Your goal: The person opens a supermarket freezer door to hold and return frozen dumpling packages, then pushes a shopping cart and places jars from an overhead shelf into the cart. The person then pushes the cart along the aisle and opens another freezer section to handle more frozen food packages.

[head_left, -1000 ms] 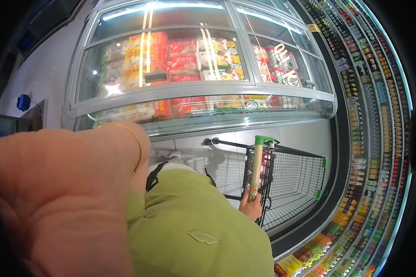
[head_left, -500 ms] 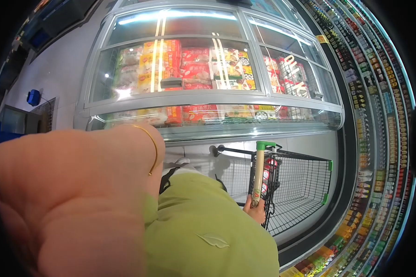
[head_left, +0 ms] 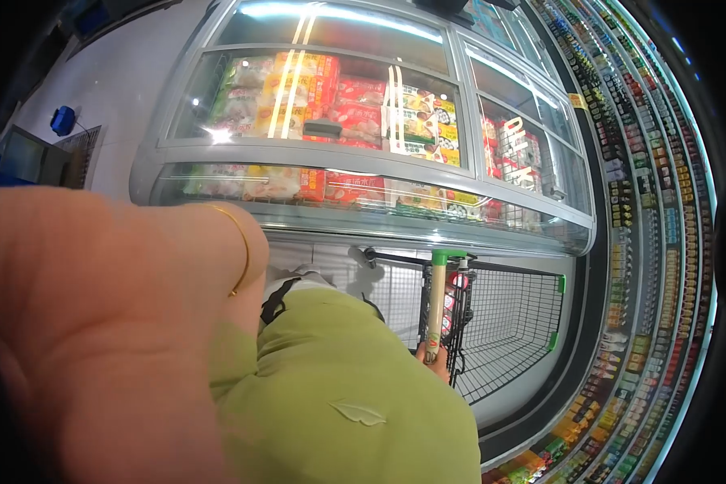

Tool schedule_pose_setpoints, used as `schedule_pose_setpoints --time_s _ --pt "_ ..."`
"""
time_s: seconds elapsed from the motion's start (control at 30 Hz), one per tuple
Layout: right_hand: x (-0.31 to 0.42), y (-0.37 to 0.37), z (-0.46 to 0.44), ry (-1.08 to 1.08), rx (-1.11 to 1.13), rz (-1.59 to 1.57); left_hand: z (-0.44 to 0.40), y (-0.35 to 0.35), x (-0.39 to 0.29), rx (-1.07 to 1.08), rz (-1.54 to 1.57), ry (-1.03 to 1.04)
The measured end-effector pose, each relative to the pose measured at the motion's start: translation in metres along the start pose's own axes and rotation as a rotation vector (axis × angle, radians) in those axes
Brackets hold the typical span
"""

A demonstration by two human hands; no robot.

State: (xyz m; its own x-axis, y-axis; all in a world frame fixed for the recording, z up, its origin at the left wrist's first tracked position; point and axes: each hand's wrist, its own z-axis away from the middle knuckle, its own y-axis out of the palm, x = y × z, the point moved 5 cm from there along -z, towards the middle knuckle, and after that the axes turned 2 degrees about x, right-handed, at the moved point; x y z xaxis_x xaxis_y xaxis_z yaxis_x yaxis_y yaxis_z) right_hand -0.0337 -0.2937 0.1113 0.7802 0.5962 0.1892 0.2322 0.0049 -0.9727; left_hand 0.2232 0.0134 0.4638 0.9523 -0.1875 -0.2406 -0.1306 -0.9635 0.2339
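Note:
My left hand (head_left: 97, 323) is raised very close to the camera and fills the left side of the view. A thin gold bracelet (head_left: 246, 250) circles its wrist; its fingers are not visible. Low at the centre right, my right hand (head_left: 434, 363) is wrapped round the lower end of the pale cart handle (head_left: 436, 306), partly hidden by the green sleeve (head_left: 363, 363). The handle has a green end cap at its far end. The black wire shopping cart (head_left: 512, 323) stands to the right of my body, with red and white items near the handle.
A glass-topped freezer (head_left: 242, 152) with closed lids holds frozen food bags (head_left: 359, 109) ahead, close beside the cart. Curved shelves of packaged goods (head_left: 649, 242) line the right. At the left, a blue object (head_left: 63, 121) is on the pale floor.
The view has shifted and tilted slightly, so the freezer now slants. The cart handle appears further left, and less of my right hand shows. My left hand remains raised.

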Motion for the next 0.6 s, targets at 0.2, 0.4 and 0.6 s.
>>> schedule_pose_setpoints --time_s 0.2,0.4,0.6 --pt "-0.007 0.004 0.002 0.019 0.07 -0.034 -0.005 -0.004 -0.02 -0.01 -0.075 0.064" --pt "-0.013 0.003 -0.002 -0.061 0.095 -0.15 -0.01 0.009 -0.036 0.007 -0.162 0.096" --pt "-0.011 0.003 -0.003 -0.093 0.124 -0.133 -0.008 0.013 -0.059 0.008 -0.204 0.154"
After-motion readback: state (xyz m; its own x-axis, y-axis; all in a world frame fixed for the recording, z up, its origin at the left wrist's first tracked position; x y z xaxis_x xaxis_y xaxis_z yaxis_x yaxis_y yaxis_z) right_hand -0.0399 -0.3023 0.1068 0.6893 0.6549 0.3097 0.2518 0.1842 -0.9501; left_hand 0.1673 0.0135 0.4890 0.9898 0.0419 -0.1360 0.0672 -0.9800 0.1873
